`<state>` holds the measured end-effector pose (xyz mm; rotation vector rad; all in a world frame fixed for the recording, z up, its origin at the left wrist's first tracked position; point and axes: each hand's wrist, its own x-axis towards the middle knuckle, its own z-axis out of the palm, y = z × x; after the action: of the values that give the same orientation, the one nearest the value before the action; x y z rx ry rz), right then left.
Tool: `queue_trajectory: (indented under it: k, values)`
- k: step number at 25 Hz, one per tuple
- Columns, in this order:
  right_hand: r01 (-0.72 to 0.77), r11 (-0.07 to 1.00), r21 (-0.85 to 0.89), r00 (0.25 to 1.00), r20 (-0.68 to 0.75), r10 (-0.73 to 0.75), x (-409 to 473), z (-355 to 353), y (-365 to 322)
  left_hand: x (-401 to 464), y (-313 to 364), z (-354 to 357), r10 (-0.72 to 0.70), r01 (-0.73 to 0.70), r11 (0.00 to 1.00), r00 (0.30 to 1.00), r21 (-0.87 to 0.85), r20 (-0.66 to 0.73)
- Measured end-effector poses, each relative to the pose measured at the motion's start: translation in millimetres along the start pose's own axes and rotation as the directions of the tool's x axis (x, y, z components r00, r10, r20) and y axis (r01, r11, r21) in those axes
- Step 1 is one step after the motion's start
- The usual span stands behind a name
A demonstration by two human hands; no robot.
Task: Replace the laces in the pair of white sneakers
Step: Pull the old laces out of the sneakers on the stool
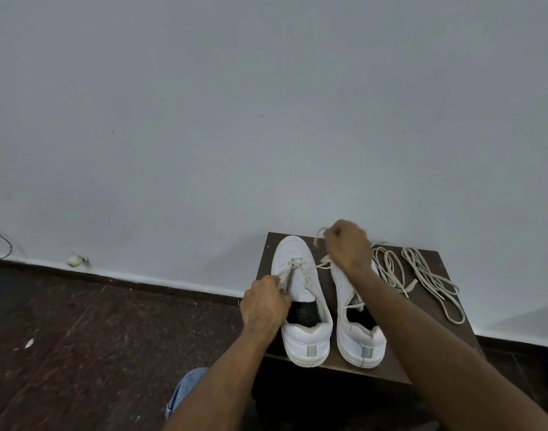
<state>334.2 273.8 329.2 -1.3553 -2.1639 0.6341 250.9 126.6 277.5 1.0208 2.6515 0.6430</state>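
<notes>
Two white sneakers stand side by side on a small dark table (pixel 434 309), toes toward the wall. The left sneaker (pixel 300 334) carries a cream lace (pixel 310 283) running through its lowest eyelets. My left hand (pixel 265 301) pinches one end of that lace at the shoe's left side. My right hand (pixel 349 247) is a closed fist over the right sneaker (pixel 359 340), holding the other end of the same lace, which stretches across from the left shoe. My right forearm hides much of the right sneaker.
Two loose cream laces lie coiled on the table's right part, one lace (pixel 391 269) nearer the shoes and another lace (pixel 434 284) further right. A pale wall rises behind. Dark floor lies to the left, with a cable (pixel 2 241) and a small white object (pixel 76 259) by the skirting.
</notes>
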Motion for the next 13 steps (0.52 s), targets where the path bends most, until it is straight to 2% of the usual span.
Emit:
queue_trajectory:
  k: [1,2,4,6,9,13]
  values:
    - [-0.05,0.994,0.101,0.998,-0.027,0.053,8,-14,3,0,0,0,0.004,-0.004,1.0,1.0,0.002,-0.007]
    - [-0.023,0.994,0.104,1.0,0.017,0.022,12,-26,6,0,1,0,0.006,-0.006,1.0,1.0,0.009,-0.008]
    - [0.154,0.988,-0.028,0.963,0.227,-0.144,4,-37,7,0,2,0,0.014,-0.014,1.0,1.0,0.02,-0.009]
    - [0.348,0.925,-0.152,0.89,0.362,-0.275,-22,-29,9,-1,3,-1,0.013,-0.013,1.0,1.0,0.026,0.0]
    - [0.498,0.853,-0.156,0.815,0.419,-0.399,-72,-6,7,-1,4,-7,0.016,-0.017,0.999,0.999,0.035,0.037]
    - [0.635,0.723,-0.272,0.719,0.55,-0.425,-116,10,-8,6,0,-17,0.023,-0.018,0.999,0.991,-0.04,0.131]
